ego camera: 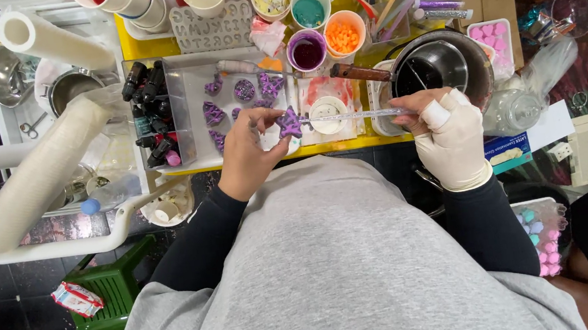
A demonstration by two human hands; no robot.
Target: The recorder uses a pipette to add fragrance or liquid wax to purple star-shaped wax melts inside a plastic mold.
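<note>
Left hand [248,155] pinched purple star piece [290,123], gloved right hand [447,131] gripped clear rod [354,116] — best kept level, steady.

Bright, even overhead light on the bench [150,45]; soft shadows only; dark floor [3,305] underexposed; slight wide-angle bending at edges; focus sharp.

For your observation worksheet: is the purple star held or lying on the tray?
Held: the left hand pinches the purple star above the tray.
</note>
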